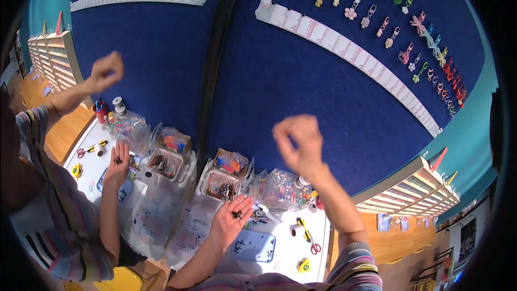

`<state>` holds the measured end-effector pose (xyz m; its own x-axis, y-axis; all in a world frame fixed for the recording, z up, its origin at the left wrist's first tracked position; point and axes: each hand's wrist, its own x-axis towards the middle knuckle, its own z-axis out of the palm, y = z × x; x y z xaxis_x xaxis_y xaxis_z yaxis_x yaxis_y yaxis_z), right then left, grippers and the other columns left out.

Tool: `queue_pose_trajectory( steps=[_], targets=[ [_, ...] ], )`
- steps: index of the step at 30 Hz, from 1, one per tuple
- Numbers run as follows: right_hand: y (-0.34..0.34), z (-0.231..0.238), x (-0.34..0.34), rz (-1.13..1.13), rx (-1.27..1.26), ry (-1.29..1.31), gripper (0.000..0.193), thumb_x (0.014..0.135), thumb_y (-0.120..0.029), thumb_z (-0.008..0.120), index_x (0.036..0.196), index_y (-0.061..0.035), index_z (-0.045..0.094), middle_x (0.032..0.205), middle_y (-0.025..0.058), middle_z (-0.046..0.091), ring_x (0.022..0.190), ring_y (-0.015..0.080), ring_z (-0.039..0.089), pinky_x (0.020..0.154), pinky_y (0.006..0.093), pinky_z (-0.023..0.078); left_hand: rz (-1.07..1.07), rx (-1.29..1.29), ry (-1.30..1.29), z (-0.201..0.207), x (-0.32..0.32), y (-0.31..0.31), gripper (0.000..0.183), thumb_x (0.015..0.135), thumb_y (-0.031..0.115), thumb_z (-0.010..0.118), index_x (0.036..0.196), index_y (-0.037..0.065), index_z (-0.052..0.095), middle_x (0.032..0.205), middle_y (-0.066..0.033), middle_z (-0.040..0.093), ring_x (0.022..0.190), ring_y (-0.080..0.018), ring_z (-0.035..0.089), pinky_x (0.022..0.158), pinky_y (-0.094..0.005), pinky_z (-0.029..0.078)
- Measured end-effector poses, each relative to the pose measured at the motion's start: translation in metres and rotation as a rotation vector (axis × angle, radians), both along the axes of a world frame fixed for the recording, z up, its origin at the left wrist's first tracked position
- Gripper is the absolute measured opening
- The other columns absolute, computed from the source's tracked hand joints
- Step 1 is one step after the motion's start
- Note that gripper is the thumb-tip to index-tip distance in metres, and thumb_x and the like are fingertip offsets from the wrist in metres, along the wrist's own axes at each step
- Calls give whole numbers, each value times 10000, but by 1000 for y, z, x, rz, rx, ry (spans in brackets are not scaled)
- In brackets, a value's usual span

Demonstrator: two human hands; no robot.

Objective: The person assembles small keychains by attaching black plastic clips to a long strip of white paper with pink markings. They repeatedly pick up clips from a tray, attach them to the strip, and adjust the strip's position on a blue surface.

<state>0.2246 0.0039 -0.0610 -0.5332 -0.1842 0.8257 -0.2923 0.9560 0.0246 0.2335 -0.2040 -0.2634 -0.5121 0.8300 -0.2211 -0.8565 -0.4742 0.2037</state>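
Observation:
My left hand (228,223) is held palm up over the white table, its fingers stretched out. Small dark pieces (236,215) lie loose on that palm; their kind is too small to tell. Raised higher, to the right and in front of the blue wall, my right hand (301,143) has its fingers curled into a pinch. Whatever is between those fingertips, if anything, cannot be made out. Below the left hand, a light blue tray (262,258) holds several small dark bits. Nearest beyond the left hand is a white basket (204,189) of mixed dark items.
Beyond the basket stands a cardboard box (218,158), with a clear bag of colourful beads (283,189) beside it. Red-handled scissors (315,248), a yellow cutter (302,225) and a yellow tape measure (304,264) lie at right. Keychains (351,14) hang on the wall; a mirror (134,48) reflects me at left.

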Motion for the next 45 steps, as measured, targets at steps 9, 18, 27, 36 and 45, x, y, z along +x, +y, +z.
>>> queue_pose_trajectory(
  steps=[9,18,27,36,45],
  targets=[
    [-64,-107,117,38,-363,-602,287,736,-152,780,1005,-90,702,840,38,635,805,233,613,750,354,413,-52,1,81,29,20,25,565,1045,412,294,1429,13,406,1449,-140,442,1215,-256,484,1075,-383,365],
    [-53,-110,142,15,-444,-649,177,724,-72,753,883,-73,676,759,44,629,717,228,618,722,341,431,-83,-27,126,44,49,31,501,1057,284,255,1457,2,358,1435,-134,432,1294,-234,432,1097,-368,337],
    [-49,-101,146,15,-613,-433,151,797,-1,702,945,4,670,836,117,626,775,254,620,698,320,501,-20,-115,116,41,58,25,271,992,208,551,1158,-3,586,1101,-90,602,1086,-192,561,1004,-326,438],
    [-47,-100,149,28,-622,-459,140,784,25,705,923,1,704,899,127,656,820,256,652,716,325,513,1,-202,215,36,62,30,98,943,114,634,995,31,636,935,-41,633,869,-110,565,838,-251,459],
    [-41,-108,139,73,-988,-516,187,807,21,722,988,-9,687,882,60,639,791,137,597,746,272,484,-14,-111,136,34,51,39,75,946,80,613,980,16,633,946,-48,618,867,-112,559,828,-249,469]
  ],
)
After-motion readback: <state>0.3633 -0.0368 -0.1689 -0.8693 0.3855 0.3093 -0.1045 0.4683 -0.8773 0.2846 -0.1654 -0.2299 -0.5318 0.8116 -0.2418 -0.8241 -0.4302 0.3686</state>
